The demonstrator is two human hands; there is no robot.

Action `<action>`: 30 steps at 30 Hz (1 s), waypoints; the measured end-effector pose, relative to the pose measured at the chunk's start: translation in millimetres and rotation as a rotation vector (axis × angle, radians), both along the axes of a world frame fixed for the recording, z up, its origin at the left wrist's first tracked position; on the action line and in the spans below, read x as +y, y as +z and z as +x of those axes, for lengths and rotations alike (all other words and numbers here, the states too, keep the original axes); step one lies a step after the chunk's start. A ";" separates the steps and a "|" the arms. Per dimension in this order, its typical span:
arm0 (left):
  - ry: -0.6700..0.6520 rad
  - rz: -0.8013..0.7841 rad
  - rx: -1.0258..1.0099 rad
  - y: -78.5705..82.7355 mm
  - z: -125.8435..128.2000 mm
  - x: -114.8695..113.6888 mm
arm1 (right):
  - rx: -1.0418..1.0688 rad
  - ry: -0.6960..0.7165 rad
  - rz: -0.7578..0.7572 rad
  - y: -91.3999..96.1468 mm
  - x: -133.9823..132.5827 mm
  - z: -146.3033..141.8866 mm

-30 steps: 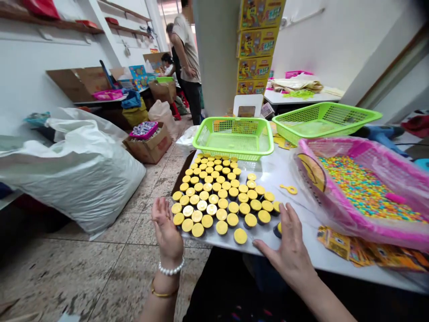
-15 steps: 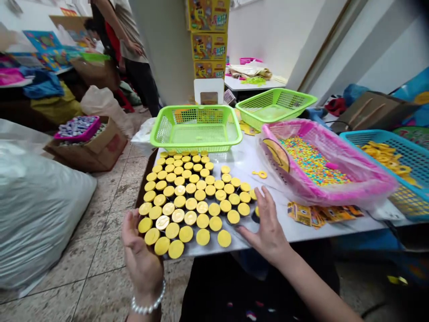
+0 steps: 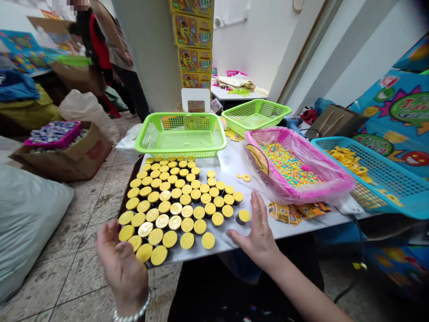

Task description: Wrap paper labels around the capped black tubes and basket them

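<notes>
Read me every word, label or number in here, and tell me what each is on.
"JUI" and "GU", cut off by the picture's edge: upper green oval on the blue packaging at right.
"JUICY", slightly blurred: lower green oval on that packaging.
Stacked yellow boxes: printed lettering, too blurred to quote.
Orange printed packets: too small to read.
Yellow lids: no readable text.

Left of the frame's centre, many cups (image 3: 176, 209) stand on the table (image 3: 228, 180), and behind them is a basket (image 3: 181, 153). Toward the right, a tub (image 3: 335, 188) contains pellets (image 3: 288, 163); farther right, a crate (image 3: 402, 181) contains rings (image 3: 351, 164).
</notes>
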State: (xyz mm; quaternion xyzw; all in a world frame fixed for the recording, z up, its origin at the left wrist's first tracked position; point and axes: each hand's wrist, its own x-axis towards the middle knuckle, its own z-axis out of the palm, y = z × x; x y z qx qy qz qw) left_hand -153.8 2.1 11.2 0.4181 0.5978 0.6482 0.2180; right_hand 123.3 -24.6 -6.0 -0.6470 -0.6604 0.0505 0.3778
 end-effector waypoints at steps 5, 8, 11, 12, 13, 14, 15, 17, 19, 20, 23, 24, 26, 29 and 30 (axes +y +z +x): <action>0.014 -0.084 0.086 -5.6 -4.9 1.7 | -0.024 0.040 0.038 2.3 18.0 -16.0; 0.004 -0.146 0.204 -5.6 -6.1 0.0 | -0.102 0.022 0.054 0.7 23.6 -21.6; 0.002 -0.200 0.316 -3.5 -3.4 -1.2 | -0.141 0.006 0.066 -1.6 28.0 -21.8; -0.007 -0.198 0.327 -3.2 -2.5 -1.3 | -0.145 0.004 0.069 -1.8 29.4 -21.4; -0.020 -0.189 0.326 -3.1 -2.0 -1.5 | -0.146 0.004 0.072 -1.4 30.5 -20.8; -0.034 -0.177 0.314 -3.0 -2.0 -1.9 | -0.145 0.007 0.071 -0.4 31.1 -20.2; -0.042 -0.164 0.305 -2.4 -2.5 -2.8 | -0.141 0.017 0.068 1.0 31.0 -19.4; -0.025 -0.134 0.336 1.6 -4.0 -6.9 | -0.120 0.057 0.053 4.2 27.4 -16.8; 0.014 -0.067 0.444 11.6 -3.9 -13.7 | -0.076 0.091 0.041 6.0 19.5 -12.1; 0.015 -0.015 0.516 18.8 -2.2 -17.4 | -0.049 0.095 0.040 5.6 14.5 -8.8; -0.171 0.141 0.750 43.1 12.7 -22.9 | 0.010 0.058 0.007 -0.6 1.0 2.4; -0.267 0.161 0.841 50.1 20.7 -21.1 | 0.016 0.047 -0.026 -3.6 -1.4 5.7; -0.436 0.167 1.044 59.9 39.5 -10.7 | -0.001 0.034 -0.115 -8.9 -1.8 10.0; -0.603 0.101 1.301 64.0 69.0 17.5 | -0.063 0.014 -0.216 -11.9 7.2 10.1; -0.653 0.034 1.376 63.6 78.0 28.2 | -0.068 0.007 -0.231 -11.5 11.5 9.0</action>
